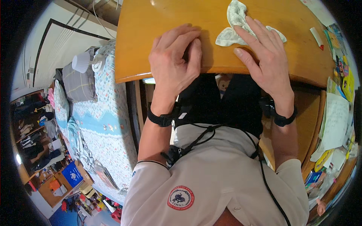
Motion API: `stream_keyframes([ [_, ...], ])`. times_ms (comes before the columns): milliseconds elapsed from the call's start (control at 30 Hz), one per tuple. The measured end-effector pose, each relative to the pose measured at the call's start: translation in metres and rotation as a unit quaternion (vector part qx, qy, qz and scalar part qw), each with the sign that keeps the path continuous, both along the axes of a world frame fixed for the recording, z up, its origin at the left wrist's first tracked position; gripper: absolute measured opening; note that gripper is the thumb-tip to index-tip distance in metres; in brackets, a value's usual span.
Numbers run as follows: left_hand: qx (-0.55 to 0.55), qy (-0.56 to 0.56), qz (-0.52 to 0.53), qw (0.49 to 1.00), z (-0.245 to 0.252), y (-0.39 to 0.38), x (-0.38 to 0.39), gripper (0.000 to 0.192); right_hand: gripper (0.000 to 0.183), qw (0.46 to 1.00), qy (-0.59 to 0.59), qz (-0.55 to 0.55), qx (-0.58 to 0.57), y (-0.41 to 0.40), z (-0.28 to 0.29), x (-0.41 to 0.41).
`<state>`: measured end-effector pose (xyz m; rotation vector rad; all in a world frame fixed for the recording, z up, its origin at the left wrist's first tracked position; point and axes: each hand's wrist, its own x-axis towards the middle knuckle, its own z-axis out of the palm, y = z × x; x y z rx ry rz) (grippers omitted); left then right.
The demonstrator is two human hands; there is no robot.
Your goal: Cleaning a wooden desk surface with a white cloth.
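Note:
A small pale cloth with a faint pattern lies crumpled on the wooden desk, its ends spread in several directions. My right hand rests over the cloth's near side, fingers extended and slightly apart, the fingertips touching it; the thumb is on the desk side. To the left of the cloth, my left hand rests on the desk near its front edge, fingers curled and thumb close to them. Nothing shows in the left hand, though its palm is hidden. Both wrists wear black straps.
A white marker-like stick with a red tip lies at the desk's right. Papers and stationery crowd the far right surface. On the left stands a bed with a patterned sheet, a grey plaid pillow and a white fluted lampshade.

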<state>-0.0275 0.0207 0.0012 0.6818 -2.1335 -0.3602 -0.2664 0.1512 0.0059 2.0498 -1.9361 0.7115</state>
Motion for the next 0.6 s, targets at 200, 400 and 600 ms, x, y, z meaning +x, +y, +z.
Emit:
stream_keyframes([
  [200,-0.022,0.009,0.007,1.0,-0.0014,-0.0022,-0.0019,0.013,0.051,1.0,-0.009,0.002,-0.022,-0.0023,-0.0016,0.0013],
  [400,-0.016,0.003,0.005,1.0,-0.0007,-0.0019,-0.0015,0.014,0.05,1.0,-0.001,-0.005,-0.02,-0.0016,0.0004,0.0031],
  [600,-0.013,0.006,0.003,1.0,-0.0019,-0.001,-0.0009,0.014,0.048,1.0,-0.012,-0.007,-0.014,-0.0011,-0.001,0.0037],
])
